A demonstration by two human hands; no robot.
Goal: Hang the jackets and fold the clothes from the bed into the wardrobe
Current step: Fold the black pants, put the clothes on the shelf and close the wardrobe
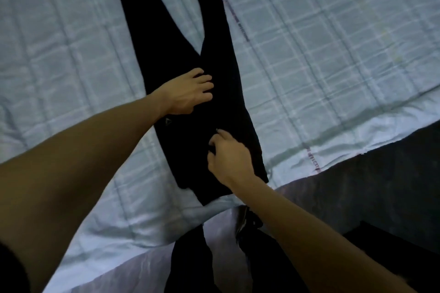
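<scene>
A pair of black trousers (221,74) lies lengthwise on the bed (333,54), its two legs running toward the top of the view and its waist near the bed's front edge. My left hand (188,93) rests on the upper part of the trousers, fingers spread and slightly bent on the cloth. My right hand (228,154) is lower down near the waistband, with its fingers curled and pinching the black fabric. A small triangular logo (168,121) shows on the cloth below my left hand.
The bed is covered with a pale blue checked sheet (71,54). Its front edge runs diagonally at the lower right, with dark floor (369,185) beyond. More dark clothing (190,257) is at the bottom centre, close to my body.
</scene>
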